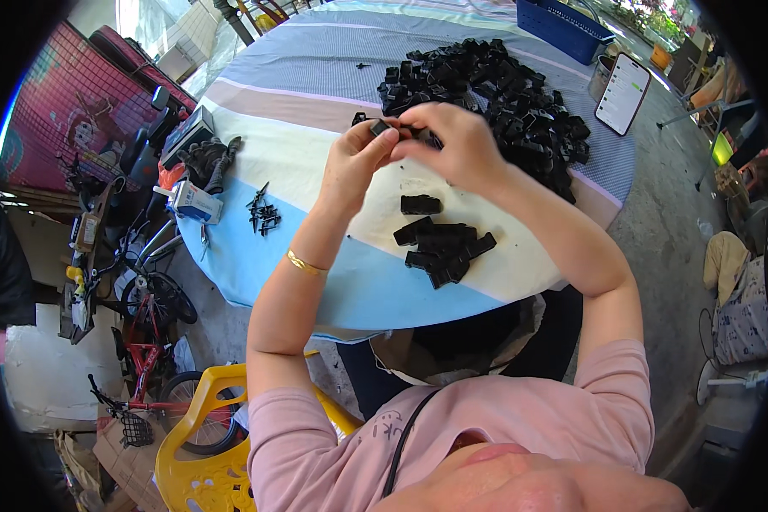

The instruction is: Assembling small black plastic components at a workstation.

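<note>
Above the middle of the table, both hands are raised close together. My left hand (pixel 352 164) is closed, pinching a small black plastic part (pixel 380 127) between thumb and fingers. Curled in from the other side, my right hand (pixel 462 147) is closed on black plastic too; its fingers hide most of it, so I cannot tell if it is one piece or two. A large heap of black plastic parts (pixel 533 115) lies just beyond and to the right. Nearer me are a smaller cluster of black pieces (pixel 442 247) and one separate black block (pixel 420 205).
Several thin black pieces (pixel 266 217) lie on the striped tablecloth (pixel 341 294) at left, near a small blue-and-white box (pixel 197 203) and dark gloves (pixel 211 160). A blue basket (pixel 563 32) and a phone (pixel 623 94) are at far right. An open bag (pixel 520 341) sits below the table edge.
</note>
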